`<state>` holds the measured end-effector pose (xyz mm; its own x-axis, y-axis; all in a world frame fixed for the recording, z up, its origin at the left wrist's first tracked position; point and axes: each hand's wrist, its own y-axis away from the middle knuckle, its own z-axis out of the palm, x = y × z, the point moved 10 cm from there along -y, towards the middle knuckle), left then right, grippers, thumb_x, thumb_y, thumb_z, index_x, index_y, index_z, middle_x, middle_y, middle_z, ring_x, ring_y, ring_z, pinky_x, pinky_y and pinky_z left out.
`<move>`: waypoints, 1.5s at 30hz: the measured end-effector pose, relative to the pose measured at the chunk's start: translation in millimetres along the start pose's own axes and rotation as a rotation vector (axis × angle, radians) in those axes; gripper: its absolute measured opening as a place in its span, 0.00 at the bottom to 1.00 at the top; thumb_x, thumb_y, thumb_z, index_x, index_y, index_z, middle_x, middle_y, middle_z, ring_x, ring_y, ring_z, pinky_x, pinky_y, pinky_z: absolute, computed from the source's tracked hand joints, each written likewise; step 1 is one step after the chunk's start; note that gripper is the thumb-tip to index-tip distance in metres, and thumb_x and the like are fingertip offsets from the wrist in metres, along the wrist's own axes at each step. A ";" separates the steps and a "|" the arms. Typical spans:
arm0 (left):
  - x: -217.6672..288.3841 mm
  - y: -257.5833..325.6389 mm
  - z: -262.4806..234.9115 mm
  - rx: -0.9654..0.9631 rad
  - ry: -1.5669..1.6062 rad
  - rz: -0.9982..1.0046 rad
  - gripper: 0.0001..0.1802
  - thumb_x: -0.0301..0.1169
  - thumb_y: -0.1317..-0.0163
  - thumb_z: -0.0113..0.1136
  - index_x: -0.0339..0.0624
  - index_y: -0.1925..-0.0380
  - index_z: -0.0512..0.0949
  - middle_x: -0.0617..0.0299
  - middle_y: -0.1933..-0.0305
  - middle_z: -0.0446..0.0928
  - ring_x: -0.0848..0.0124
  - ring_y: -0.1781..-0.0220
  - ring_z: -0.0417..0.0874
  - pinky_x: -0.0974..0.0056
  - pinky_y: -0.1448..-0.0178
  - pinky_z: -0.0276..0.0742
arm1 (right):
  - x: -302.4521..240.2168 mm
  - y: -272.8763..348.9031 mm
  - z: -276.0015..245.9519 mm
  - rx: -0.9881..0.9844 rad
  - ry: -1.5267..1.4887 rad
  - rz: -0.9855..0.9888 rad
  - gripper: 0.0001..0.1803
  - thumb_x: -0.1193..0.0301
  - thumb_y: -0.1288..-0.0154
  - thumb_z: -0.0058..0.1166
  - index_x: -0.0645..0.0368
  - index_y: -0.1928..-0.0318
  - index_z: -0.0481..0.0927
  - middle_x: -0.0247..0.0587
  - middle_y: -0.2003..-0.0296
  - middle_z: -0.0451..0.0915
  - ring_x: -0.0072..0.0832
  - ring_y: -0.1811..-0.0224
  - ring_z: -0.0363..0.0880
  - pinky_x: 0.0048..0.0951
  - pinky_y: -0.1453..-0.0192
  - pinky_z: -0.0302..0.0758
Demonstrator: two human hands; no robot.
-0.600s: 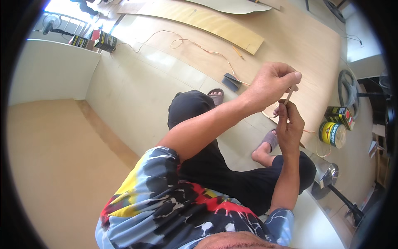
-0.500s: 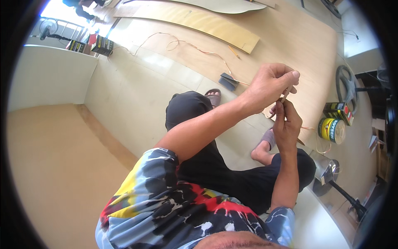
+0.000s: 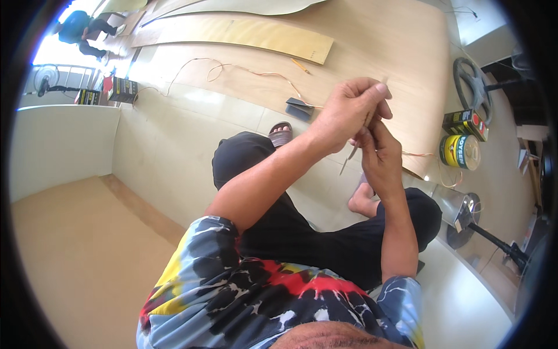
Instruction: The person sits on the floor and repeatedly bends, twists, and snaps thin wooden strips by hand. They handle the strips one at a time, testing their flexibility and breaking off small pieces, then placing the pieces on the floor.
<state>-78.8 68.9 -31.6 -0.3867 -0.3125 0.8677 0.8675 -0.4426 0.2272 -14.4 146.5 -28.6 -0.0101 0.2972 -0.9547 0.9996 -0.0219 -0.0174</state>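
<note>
My left hand (image 3: pixel 347 111) is closed in a pinch on a thin, narrow strip (image 3: pixel 350 158). Just below and to the right, my right hand (image 3: pixel 383 152) also grips it, fingers bent around it. One pointed end of the strip sticks out under the hands; a blurred pale end shows past the left fingertips. Its material is unclear, and the middle is hidden by the fingers. Beyond my left wrist, a dark grey folded piece (image 3: pixel 299 109) lies on the wooden sheet (image 3: pixel 383 35), near a thin orange cord (image 3: pixel 270 74).
A pencil (image 3: pixel 301 66) and a long yellowish board (image 3: pixel 256 38) lie on the sheet. At right stand a yellow-green can (image 3: pixel 460 152), a black box-shaped tin (image 3: pixel 465 124) and a fan (image 3: pixel 465 205). A low white panel (image 3: pixel 64 136) is at left. Another person (image 3: pixel 75 28) is far left.
My hands have come closer together and tilted, and the strip's pointed end now shows below them. The view has shifted, bringing more of the other person into sight.
</note>
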 end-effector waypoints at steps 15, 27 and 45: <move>3.1 1.2 -6.4 0.094 -0.002 0.041 0.18 0.38 0.22 0.52 0.34 0.45 0.78 0.60 0.62 0.83 0.67 0.56 0.86 0.64 0.48 0.82 | 0.0 2.4 -4.3 0.092 0.229 -0.082 0.06 0.73 0.30 0.56 0.63 0.63 0.79 0.54 0.73 0.80 0.50 0.72 0.80 0.43 0.67 0.74; 11.3 2.8 -10.2 0.180 -0.076 0.139 0.15 0.34 0.28 0.62 0.32 0.51 0.80 0.57 0.61 0.84 0.70 0.57 0.86 0.66 0.52 0.82 | -8.1 5.7 -12.9 0.189 0.406 -0.219 0.04 0.73 0.34 0.58 0.61 0.64 0.79 0.47 0.71 0.81 0.48 0.72 0.81 0.43 0.68 0.77; 22.2 18.4 24.6 0.082 -0.668 0.392 0.11 0.29 0.26 0.57 0.35 0.51 0.82 0.60 0.61 0.84 0.72 0.59 0.86 0.65 0.51 0.82 | -15.7 -0.5 -87.8 0.405 -0.126 -0.203 0.10 0.75 0.29 0.60 0.63 0.50 0.84 0.42 0.61 0.85 0.24 0.62 0.85 0.24 0.57 0.82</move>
<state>-63.6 74.5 2.7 0.2005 0.1509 0.9680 0.9324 -0.3325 -0.1413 -12.5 225.7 12.5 -0.2324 0.2168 -0.9481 0.8865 -0.3538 -0.2982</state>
